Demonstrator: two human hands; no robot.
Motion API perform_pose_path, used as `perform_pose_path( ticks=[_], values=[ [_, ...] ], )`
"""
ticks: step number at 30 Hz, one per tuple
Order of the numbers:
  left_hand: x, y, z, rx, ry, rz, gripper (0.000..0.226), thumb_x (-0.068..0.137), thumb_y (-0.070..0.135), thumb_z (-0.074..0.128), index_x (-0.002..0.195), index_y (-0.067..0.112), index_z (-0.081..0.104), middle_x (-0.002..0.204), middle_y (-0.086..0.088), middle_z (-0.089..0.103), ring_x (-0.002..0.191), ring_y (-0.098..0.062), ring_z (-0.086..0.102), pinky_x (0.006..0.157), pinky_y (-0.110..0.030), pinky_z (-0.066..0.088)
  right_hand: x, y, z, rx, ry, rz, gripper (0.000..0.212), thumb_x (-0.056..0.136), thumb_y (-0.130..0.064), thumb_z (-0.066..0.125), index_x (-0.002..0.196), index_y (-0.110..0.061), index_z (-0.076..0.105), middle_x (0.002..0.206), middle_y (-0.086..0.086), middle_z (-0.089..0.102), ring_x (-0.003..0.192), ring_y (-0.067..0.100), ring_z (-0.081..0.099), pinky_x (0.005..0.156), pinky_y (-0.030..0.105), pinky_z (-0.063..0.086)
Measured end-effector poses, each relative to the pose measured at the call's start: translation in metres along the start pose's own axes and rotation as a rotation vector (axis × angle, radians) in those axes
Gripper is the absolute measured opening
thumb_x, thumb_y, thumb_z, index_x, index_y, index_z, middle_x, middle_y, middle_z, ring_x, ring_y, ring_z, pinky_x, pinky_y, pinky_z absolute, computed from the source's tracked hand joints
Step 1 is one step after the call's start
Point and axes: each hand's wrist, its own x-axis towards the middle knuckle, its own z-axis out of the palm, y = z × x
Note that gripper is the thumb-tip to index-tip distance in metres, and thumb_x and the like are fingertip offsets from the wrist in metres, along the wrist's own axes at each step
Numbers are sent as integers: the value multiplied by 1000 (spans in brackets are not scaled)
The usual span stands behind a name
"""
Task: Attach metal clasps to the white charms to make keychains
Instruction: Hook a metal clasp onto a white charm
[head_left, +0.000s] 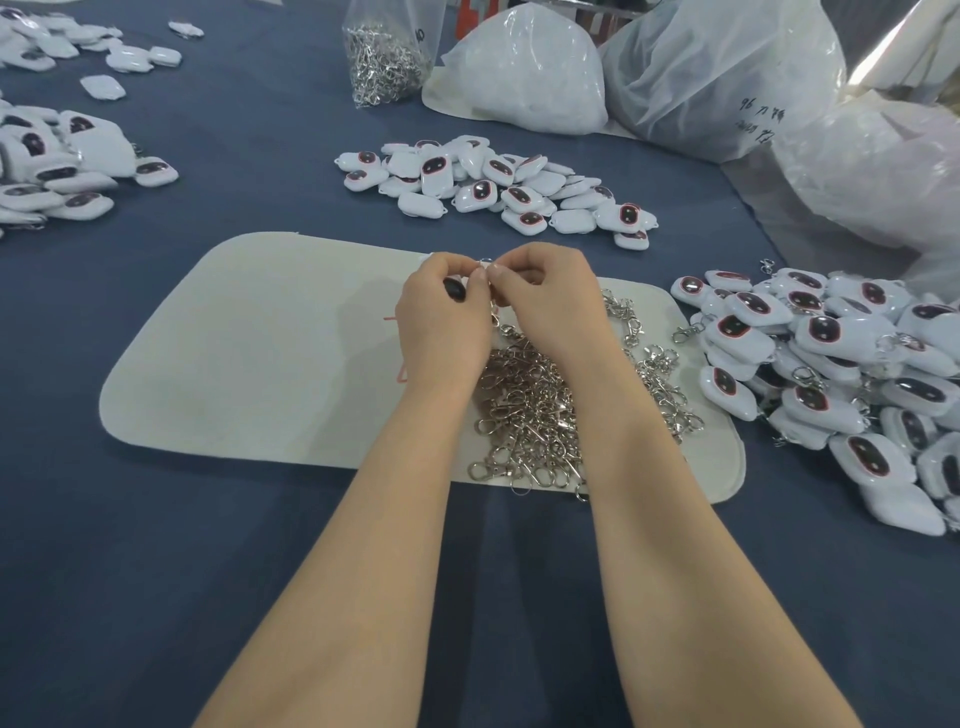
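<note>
My left hand grips a white charm with a dark oval face, mostly hidden by the fingers. My right hand pinches a metal clasp at the charm's top edge; the clasp hangs down between both hands. Both hands meet above the beige mat. A heap of loose metal clasps lies on the mat under my wrists. A pile of white charms sits beyond the mat.
At the right lies a pile of charms with clasps. More charms are heaped at the left. A clear bag of clasps and white plastic bags stand at the back on the blue cloth.
</note>
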Motion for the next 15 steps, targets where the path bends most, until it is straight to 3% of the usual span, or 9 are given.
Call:
perform_pose_path(
  ticks=[3,6,12,15],
  values=[
    [0,-1,0,14,5,4,8,92,15,56,86,18,59,74,12,56,66,0,51,60,-8,37,0,0,1,-79,-3,-29,12,91,-20,58,92,-16,69,79,-5,67,77,7,61,65,14,43],
    [0,-2,1,17,16,7,7,93,15,55,88,17,61,80,5,60,71,-7,53,65,-16,36,0,0,2,-92,42,-69,7,88,-16,60,92,-17,66,77,-10,61,68,-1,54,61,4,38],
    [-1,-1,0,46,30,15,8,94,17,54,89,17,60,94,-2,65,82,-12,54,76,-23,42,-3,0,5,-102,96,-180,14,83,-7,61,84,-20,57,68,-15,54,58,-7,49,59,4,38],
    [-1,-1,0,69,25,27,8,94,17,54,88,20,57,97,-3,65,83,-13,54,80,-26,43,-3,0,6,-109,97,-194,14,82,-8,61,83,-21,57,69,-14,55,60,-3,49,61,8,38]
  ],
)
